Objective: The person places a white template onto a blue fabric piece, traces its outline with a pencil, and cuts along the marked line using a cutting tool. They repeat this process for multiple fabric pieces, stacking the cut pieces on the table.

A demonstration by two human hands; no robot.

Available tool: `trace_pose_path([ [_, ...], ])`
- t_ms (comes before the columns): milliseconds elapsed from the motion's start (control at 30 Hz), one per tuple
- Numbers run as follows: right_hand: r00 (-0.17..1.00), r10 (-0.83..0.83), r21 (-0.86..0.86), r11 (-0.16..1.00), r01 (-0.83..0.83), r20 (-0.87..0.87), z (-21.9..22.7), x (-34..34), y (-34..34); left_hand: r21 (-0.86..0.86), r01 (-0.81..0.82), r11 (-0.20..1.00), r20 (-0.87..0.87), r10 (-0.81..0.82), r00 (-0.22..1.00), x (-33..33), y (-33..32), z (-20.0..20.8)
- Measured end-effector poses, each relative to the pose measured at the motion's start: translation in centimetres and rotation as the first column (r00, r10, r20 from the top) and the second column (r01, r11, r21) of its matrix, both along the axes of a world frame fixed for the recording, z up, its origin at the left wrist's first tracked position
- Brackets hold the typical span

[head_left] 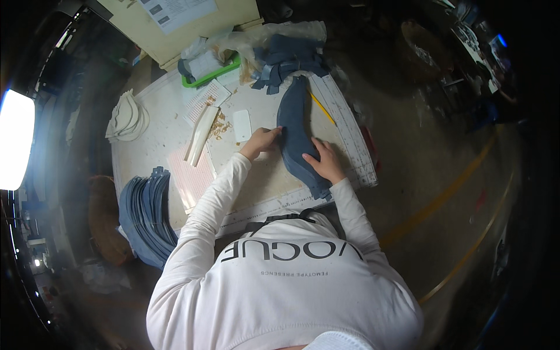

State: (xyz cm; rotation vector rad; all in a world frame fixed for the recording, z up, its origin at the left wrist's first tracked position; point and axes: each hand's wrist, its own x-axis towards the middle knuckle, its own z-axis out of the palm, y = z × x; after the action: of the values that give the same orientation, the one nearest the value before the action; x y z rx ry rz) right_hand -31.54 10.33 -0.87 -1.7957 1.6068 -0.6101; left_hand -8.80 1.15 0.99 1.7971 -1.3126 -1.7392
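The view looks out from the person's head through a wide fisheye, facing steeply down and forward. Nearest the lens is the white shirt [291,297], filling the lower middle; farther off, the counter [262,175] spans the centre, with the left fingers [272,133] and right fingers [318,146] near mid-frame. Straight edges bend toward the dark rim — the floor [414,181] spreads rightward.

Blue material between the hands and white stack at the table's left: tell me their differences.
The blue material is dark and long; the white stack is pale and shorter. The left hand and right hand touch the blue material, but not the white stack. Both have curved edges and lie on the table.
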Motion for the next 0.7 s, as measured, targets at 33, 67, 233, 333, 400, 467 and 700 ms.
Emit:
trace_pose_path([
  [33,0.997,0.009,-0.018,1.0,-0.007,0.073,-0.3,0.4,-0.5,-0.02,-0.051,0.999,-0.049,0.05,0.998,-0.4,0.7,0.0],
  [67,0.986,0.014,-0.021,1.0,-0.01,0.164,-0.5,0.5,-0.9,-0.053,-0.033,0.998,0.015,0.033,0.999,-0.8,0.8,-0.1],
  [233,0.959,0.033,0.057,0.997,-0.051,0.281,-2.0,-0.1,-1.0,-0.336,-0.103,0.936,0.184,0.172,0.968,-4.2,1.8,-1.8],
  [333,0.911,0.028,0.085,0.994,-0.069,0.411,-2.7,-0.8,-0.7,-0.36,-0.327,0.874,-0.268,0.239,0.933,-6.3,4.1,-2.3],
  [400,0.794,0.029,0.102,0.988,-0.113,0.608,-3.0,-0.7,-0.5,-0.199,-0.5,0.843,-0.399,0.397,0.827,-7.8,5.1,-2.1],
  [467,0.91,0.036,0.014,0.999,-0.046,0.413,-2.8,-0.2,-0.3,-0.084,-0.532,0.843,-0.467,0.438,0.768,-7.5,5.1,-1.5],
  [700,0.766,0.015,0.013,0.999,-0.03,0.643,2.0,1.2,-4.6,0.132,-0.404,0.905,-0.71,0.371,0.598,-1.2,5.1,4.6],
])
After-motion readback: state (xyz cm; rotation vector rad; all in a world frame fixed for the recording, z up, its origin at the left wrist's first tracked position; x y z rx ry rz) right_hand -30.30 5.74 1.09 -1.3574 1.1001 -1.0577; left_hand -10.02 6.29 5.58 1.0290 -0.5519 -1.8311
